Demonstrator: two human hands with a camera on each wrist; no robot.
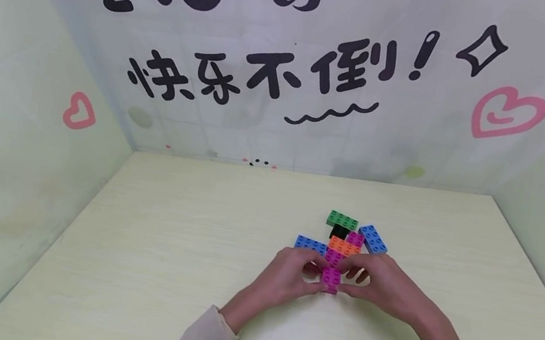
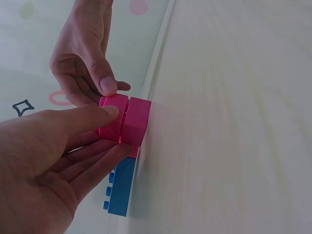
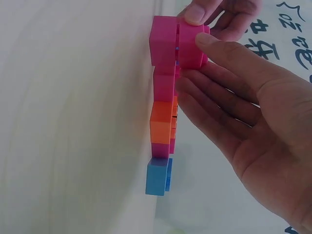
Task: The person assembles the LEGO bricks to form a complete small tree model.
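Both hands meet at a small magenta building brick point(image 1: 331, 276) at the near end of a group of bricks. My left hand point(image 1: 283, 278) pinches it from the left, thumb on its near side. From the other side my right hand point(image 1: 385, 287) pinches the same brick. A thin gap shows between this upper brick point(image 2: 112, 126) and a lower magenta brick point(image 2: 137, 122) on the table. Another magenta brick point(image 3: 164, 84) sits just beyond, with an orange brick point(image 3: 161, 122) behind it. A blue brick point(image 2: 122, 187) lies beside my left fingertips.
Farther back on the pale table point(image 1: 171, 249) are a black brick point(image 1: 340, 232), a green brick point(image 1: 342, 220) and one more magenta brick point(image 1: 356, 239). A second blue brick point(image 1: 373, 239) lies at an angle beyond my right hand. Printed fabric walls point(image 1: 277, 140) enclose the table.
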